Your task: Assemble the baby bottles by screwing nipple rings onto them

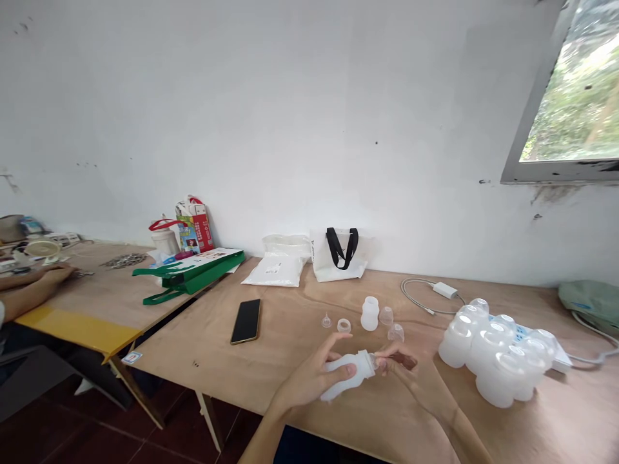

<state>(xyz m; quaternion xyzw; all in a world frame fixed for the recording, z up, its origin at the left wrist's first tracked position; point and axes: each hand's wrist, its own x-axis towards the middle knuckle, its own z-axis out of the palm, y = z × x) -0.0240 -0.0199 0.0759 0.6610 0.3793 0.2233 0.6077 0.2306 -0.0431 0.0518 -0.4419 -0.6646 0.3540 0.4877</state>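
My left hand (316,368) is wrapped round a frosted white baby bottle (342,381), which lies tilted with its neck to the right. At that neck, the fingers of my right hand (406,364) are closed on a small clear teat (373,361); the fingertips partly hide it. Beyond my hands on the table stand a second baby bottle (370,314), a loose teat (327,320) and a white collar ring (343,325). Two clear caps (386,315) lie beside that bottle. To the right of my right hand is a cluster of several capped bottles (498,361).
A phone (246,321) lies left on the wooden table (290,319). White packages (275,270), a black-handled bag (341,258) and a cable with a white adapter (445,290) are along the wall. A green bag (193,277) bridges toward the neighbouring table, where another person's hands (55,274) rest.
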